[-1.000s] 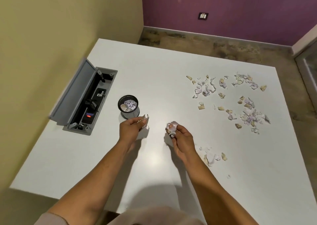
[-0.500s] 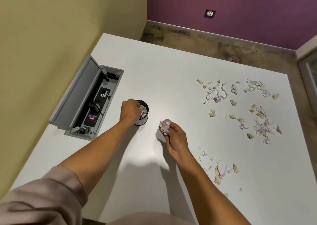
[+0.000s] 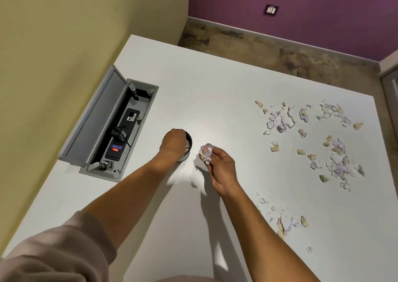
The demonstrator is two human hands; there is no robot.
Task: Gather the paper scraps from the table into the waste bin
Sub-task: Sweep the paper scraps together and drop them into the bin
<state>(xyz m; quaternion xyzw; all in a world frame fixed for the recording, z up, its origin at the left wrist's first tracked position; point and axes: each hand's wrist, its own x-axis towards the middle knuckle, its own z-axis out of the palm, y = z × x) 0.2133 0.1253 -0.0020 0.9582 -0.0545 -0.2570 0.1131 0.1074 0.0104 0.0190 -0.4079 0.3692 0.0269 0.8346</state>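
A small black waste bin (image 3: 190,140) stands on the white table (image 3: 215,83), left of the middle. My left hand (image 3: 173,143) is down over the bin's mouth and covers most of it; its fingers are hidden behind the back of the hand. A bit of paper shows inside the rim. Just right of the bin, my right hand (image 3: 220,168) pinches a crumpled wad of paper scraps (image 3: 206,153) above the table. Several loose scraps (image 3: 280,120) lie at the far right, more scraps (image 3: 338,163) at the right edge, and a small heap (image 3: 285,220) near my right forearm.
An open grey cable box (image 3: 120,129) with plugs and a raised lid is sunk into the table at the left, close to the bin. A yellow wall runs along the table's left edge. Bare floor lies beyond the far edge.
My left hand has carried its scraps from in front of the bin to over its mouth and then down into it. My right hand has kept its wad and stayed beside the bin.
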